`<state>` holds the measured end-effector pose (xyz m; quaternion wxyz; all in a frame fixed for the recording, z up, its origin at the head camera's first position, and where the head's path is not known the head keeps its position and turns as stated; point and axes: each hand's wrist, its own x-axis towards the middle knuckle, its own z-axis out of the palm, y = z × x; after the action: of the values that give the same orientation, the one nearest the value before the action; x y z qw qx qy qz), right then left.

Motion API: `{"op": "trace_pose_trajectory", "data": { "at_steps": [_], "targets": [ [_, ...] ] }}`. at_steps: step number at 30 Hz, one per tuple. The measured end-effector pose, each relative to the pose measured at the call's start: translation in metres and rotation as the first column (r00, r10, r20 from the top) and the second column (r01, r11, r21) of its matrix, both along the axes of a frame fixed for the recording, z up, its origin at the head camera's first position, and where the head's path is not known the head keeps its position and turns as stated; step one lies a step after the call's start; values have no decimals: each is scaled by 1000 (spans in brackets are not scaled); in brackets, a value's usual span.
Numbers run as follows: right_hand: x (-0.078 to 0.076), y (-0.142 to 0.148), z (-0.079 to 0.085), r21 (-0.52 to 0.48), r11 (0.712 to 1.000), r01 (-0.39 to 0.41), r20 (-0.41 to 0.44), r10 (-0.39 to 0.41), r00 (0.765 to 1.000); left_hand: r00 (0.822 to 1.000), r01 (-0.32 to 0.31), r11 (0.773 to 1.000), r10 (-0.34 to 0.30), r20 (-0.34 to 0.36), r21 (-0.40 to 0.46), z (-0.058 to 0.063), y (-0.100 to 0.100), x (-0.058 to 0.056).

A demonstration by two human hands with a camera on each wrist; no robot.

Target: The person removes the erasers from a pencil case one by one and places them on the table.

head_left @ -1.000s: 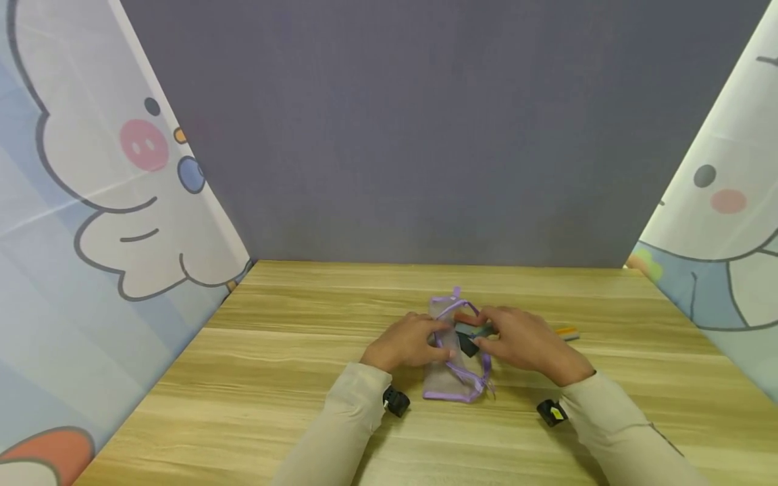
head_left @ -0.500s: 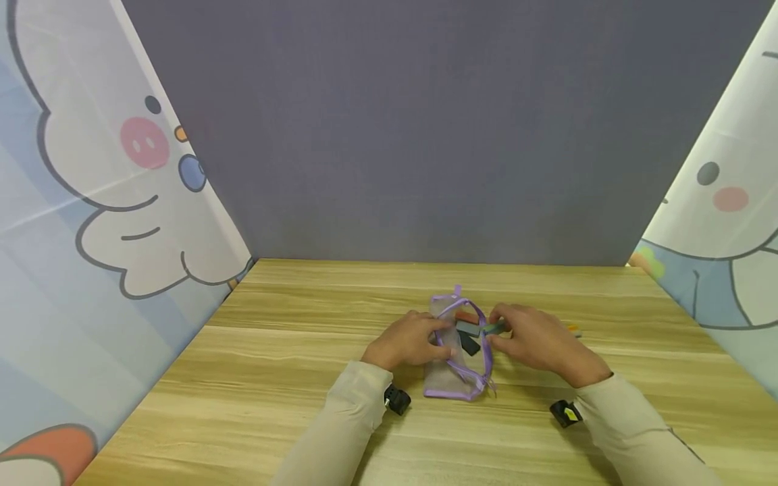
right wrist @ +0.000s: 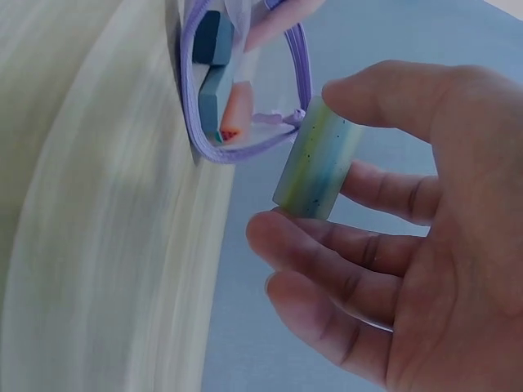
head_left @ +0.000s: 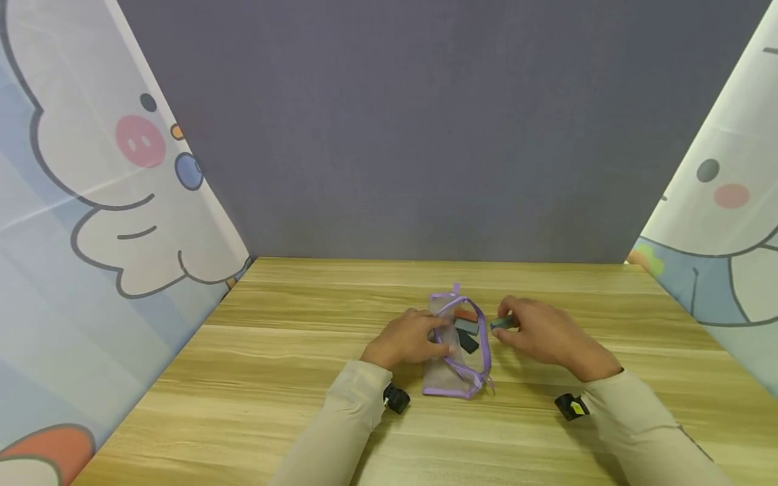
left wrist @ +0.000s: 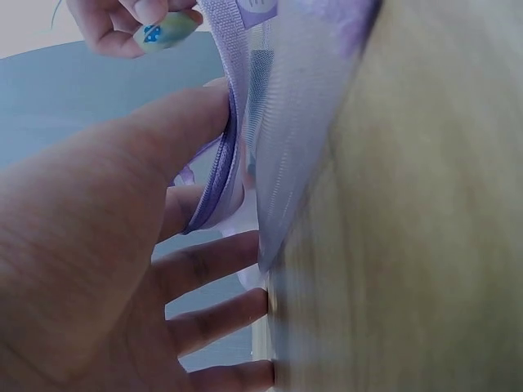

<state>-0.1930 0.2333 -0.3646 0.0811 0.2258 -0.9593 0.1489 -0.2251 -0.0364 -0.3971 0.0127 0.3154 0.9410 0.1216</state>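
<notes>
A mesh zip pouch (head_left: 437, 378) with purple edging lies on the table, its mouth facing right. My left hand (head_left: 407, 339) pinches the upper side of its mouth between thumb and forefinger; the left wrist view shows the zip band (left wrist: 225, 155) in that grip. Inside sit a reddish block (head_left: 465, 315), a grey block (head_left: 467, 327) and a black block (head_left: 467, 341). Just right of the mouth, my right hand (head_left: 543, 335) holds a small striped green-blue eraser (right wrist: 315, 159) by its ends, between thumb and fingers. The eraser is apart from the pouch.
The wooden tabletop (head_left: 292, 324) runs back to a dark grey panel (head_left: 425, 135). Cartoon-printed sheets (head_left: 91, 202) stand along both sides. A small black device (head_left: 396, 399) is worn at each wrist.
My right hand has drawn the striped eraser out of the pouch mouth, moving right. It now covers the orange-striped piece seen behind it earlier. My left hand has stayed on the pouch.
</notes>
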Motion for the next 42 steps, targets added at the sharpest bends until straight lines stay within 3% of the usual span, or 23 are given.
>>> {"op": "trace_pose_trajectory", "data": {
  "at_steps": [42],
  "targets": [
    [0,19,14,-20,999,47,-19,-47,999,999,36,999,-36,-2,34,-1,-1,0]
  ]
}}
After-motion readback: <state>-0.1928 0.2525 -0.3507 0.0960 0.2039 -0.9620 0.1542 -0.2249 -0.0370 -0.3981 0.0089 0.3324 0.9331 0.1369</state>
